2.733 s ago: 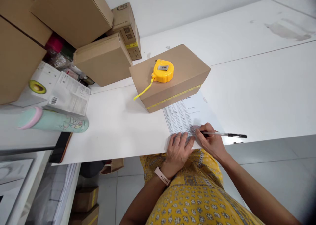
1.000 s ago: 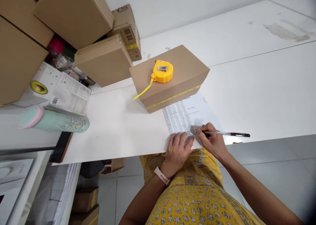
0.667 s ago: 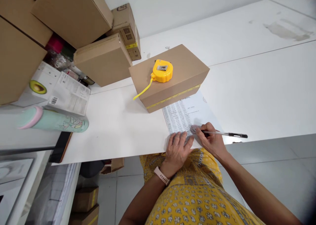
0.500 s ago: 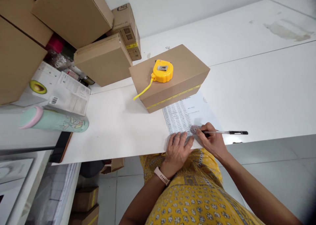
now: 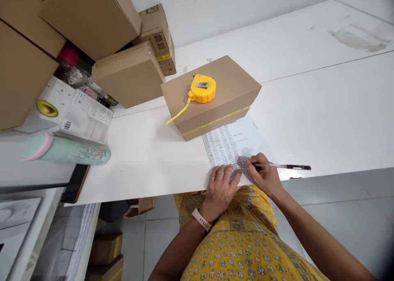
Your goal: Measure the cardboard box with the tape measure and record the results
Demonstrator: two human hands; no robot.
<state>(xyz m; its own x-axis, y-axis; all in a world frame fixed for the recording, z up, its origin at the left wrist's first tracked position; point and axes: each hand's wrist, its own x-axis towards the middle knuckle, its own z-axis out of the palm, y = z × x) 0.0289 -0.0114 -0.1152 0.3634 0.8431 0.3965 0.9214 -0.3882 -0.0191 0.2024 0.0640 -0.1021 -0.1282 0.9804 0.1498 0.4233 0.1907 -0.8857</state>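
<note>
My right hand point(image 5: 265, 175) is closed around a pen point(image 5: 281, 166) with a clear barrel and black cap end. Its tip meets the lower part of a printed sheet point(image 5: 249, 138), beside a round reddish stamp mark. My left hand point(image 5: 223, 184) lies flat with fingers spread on the sheet's near edge. A closed cardboard box point(image 5: 234, 81) with a yellow tape strip covers the sheet's far end. On top of the box rests a yellow tape measure point(image 5: 203, 88) with its strap hanging toward the left.
Cardboard boxes point(image 5: 129, 73) are stacked at the left. A mint-green bottle point(image 5: 74, 148) and a white carton with an avocado picture point(image 5: 83, 116) are nearer. A dark flat object point(image 5: 75, 184) sits at the table's left edge. The white table point(image 5: 308, 116) extends right.
The pen's back end has shifted very slightly to the right and down. The left hand, box and tape measure stay in place.
</note>
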